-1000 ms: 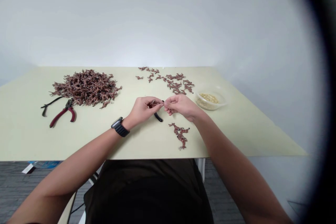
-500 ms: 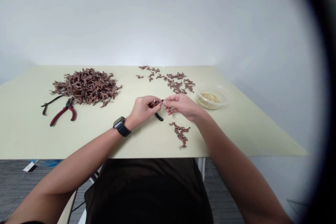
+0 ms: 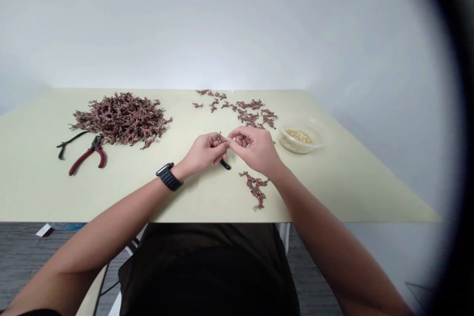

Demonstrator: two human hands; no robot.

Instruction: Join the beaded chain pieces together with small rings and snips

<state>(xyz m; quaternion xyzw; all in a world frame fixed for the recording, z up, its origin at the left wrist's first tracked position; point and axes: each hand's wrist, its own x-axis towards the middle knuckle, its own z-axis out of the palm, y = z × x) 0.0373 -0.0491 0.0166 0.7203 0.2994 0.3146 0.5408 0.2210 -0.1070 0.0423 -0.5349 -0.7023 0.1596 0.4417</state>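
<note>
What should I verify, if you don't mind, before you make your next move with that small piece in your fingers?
Left hand pinching the small copper-coloured piece: ok.
Right hand closed up against that piece: cannot tell whether it grips it.
Black tool handle below the hands: cannot tell whether held or resting on the table.
Clear plastic bowl of small golden bits upright, beyond the right hand: ok.
Red-handled pliers within sight, left of the hands: ok.

- Plain pale wall [image 3: 222, 24] right across the back, softly lit, brightest just above the desk
- Long pale green desk [image 3: 37, 192] running wall to wall
- White desk leg [image 3: 284, 232] on the right
- Dark grey carpet [image 3: 318, 276] below, white scrap [image 3: 43, 230] lying on it
</note>
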